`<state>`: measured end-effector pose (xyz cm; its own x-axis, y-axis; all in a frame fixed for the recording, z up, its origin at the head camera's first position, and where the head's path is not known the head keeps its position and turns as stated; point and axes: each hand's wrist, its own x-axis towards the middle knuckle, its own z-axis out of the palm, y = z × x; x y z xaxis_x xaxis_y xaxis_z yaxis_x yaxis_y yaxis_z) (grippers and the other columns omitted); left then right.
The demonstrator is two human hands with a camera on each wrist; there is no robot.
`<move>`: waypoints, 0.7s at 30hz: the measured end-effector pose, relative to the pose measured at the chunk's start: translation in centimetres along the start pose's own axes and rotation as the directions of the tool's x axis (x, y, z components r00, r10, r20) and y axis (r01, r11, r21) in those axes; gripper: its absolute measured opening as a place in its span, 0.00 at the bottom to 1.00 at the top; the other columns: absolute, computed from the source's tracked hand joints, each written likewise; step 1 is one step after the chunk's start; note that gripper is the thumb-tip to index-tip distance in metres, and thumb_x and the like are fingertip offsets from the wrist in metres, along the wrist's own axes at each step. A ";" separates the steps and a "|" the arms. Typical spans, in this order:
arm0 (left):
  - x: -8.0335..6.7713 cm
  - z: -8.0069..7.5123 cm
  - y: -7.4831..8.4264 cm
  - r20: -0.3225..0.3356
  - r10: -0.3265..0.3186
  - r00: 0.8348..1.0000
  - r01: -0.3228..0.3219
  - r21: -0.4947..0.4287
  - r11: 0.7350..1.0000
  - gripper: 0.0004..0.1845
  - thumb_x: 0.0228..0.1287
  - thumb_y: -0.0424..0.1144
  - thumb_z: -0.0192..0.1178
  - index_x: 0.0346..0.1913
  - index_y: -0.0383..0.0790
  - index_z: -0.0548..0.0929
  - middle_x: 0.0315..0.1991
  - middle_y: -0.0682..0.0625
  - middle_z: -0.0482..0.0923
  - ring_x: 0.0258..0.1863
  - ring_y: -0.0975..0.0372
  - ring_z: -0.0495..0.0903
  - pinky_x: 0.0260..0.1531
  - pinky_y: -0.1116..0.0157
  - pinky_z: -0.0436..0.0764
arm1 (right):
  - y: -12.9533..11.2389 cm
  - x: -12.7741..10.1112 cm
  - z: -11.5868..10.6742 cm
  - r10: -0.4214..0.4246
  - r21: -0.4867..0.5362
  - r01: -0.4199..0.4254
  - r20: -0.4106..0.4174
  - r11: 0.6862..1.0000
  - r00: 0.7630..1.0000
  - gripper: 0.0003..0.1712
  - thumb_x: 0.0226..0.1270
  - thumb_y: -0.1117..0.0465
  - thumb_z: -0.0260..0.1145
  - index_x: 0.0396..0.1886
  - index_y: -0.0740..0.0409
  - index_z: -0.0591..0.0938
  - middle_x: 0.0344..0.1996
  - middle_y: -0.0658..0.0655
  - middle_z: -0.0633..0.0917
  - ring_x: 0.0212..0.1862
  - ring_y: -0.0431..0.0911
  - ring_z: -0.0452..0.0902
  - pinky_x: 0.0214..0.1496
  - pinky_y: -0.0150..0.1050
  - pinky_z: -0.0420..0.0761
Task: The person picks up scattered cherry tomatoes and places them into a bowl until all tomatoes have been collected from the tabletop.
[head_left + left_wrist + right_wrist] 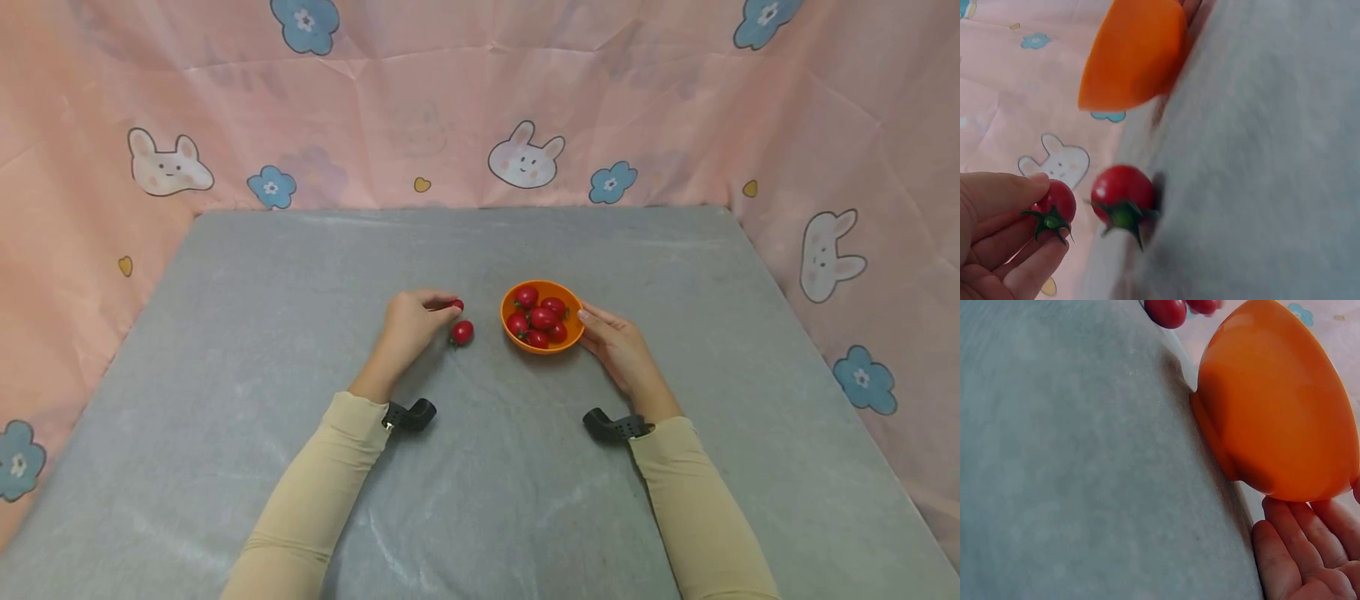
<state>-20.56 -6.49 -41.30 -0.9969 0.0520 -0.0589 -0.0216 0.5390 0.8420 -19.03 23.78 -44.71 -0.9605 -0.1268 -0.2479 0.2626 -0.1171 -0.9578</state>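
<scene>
Our left hand [408, 323] has its fingertips [1029, 187] curled around a small cherry tomato [1054, 206], pinched between thumb and fingers just above the grey table [300, 350], near its middle. Its green calyx faces back toward our palm; the fruit is almost round, so its short stem-to-tip axis runs roughly along the fingers, away from us. A second cherry tomato [462, 332] lies on the cloth just beside those fingers, calyx also turned our way. To its right stands an orange bowl [517, 335] holding several more tomatoes [542, 317]. Our right hand [618, 350] rests against the bowl's right wall, fingers [1297, 537] nearly straight and relaxed, touching rather than gripping. To do this well, we judge the pinch should stay light so the skin is not bruised, and the right hand should keep the bowl from sliding on the cloth. Pink fabric printed with rabbits and flowers [525, 158] surrounds the table's far and side edges.
</scene>
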 end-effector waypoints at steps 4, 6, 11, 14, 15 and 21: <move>0.1 0.2 1.0 0.010 -0.008 1.000 0.008 -0.045 0.999 0.14 0.61 0.40 0.69 0.48 0.41 0.89 0.46 0.45 0.89 0.49 0.57 0.85 0.41 0.69 0.80 | -0.1 0.0 0.0 0.005 -0.012 -0.005 -0.004 1.000 1.000 0.36 0.76 0.53 0.59 0.74 0.68 0.62 0.76 0.62 0.62 0.53 0.26 0.78 0.63 0.29 0.75; 0.1 0.3 1.5 0.013 -0.009 1.000 0.010 -0.063 0.998 0.14 0.61 0.40 0.69 0.48 0.41 0.89 0.45 0.45 0.89 0.47 0.57 0.86 0.38 0.71 0.80 | -0.1 -0.1 0.0 0.006 -0.014 -0.006 -0.005 1.000 1.000 0.36 0.76 0.52 0.59 0.74 0.67 0.62 0.76 0.62 0.62 0.54 0.26 0.78 0.64 0.30 0.75; 0.3 0.9 2.7 0.016 0.004 1.000 -0.003 -0.065 0.998 0.13 0.61 0.40 0.70 0.47 0.41 0.90 0.44 0.46 0.89 0.45 0.57 0.87 0.42 0.67 0.83 | -0.1 0.0 0.0 0.005 -0.003 -0.005 -0.009 1.000 1.000 0.36 0.75 0.53 0.59 0.74 0.68 0.62 0.75 0.62 0.62 0.53 0.26 0.78 0.62 0.28 0.76; 0.4 1.4 3.4 0.027 0.014 1.000 -0.012 -0.074 0.997 0.12 0.61 0.39 0.70 0.47 0.41 0.90 0.44 0.46 0.89 0.46 0.58 0.87 0.48 0.63 0.83 | 0.0 0.0 0.0 0.002 0.003 -0.002 -0.008 1.000 1.000 0.36 0.75 0.53 0.59 0.74 0.69 0.61 0.75 0.62 0.62 0.53 0.26 0.78 0.60 0.26 0.77; 0.4 1.6 3.7 0.033 0.021 0.999 -0.018 -0.078 0.997 0.12 0.61 0.39 0.70 0.47 0.41 0.90 0.44 0.46 0.89 0.47 0.58 0.87 0.49 0.62 0.83 | 0.0 0.0 0.0 0.001 0.005 -0.001 -0.007 1.000 1.000 0.36 0.75 0.53 0.59 0.74 0.69 0.61 0.75 0.62 0.62 0.53 0.26 0.78 0.60 0.26 0.77; 0.6 2.8 4.8 0.069 0.066 0.995 -0.060 -0.085 0.995 0.12 0.62 0.38 0.69 0.48 0.40 0.90 0.46 0.46 0.89 0.50 0.58 0.86 0.49 0.61 0.84 | 0.0 0.0 0.0 0.003 0.008 -0.002 -0.010 1.000 1.000 0.36 0.75 0.53 0.59 0.74 0.69 0.61 0.75 0.62 0.63 0.52 0.26 0.79 0.58 0.25 0.78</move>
<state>-21.02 -1.53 -38.76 -0.9886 0.1452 -0.0399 0.0320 0.4614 0.8866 -19.04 23.77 -44.71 -0.9606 -0.1177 -0.2516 0.2657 -0.1251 -0.9559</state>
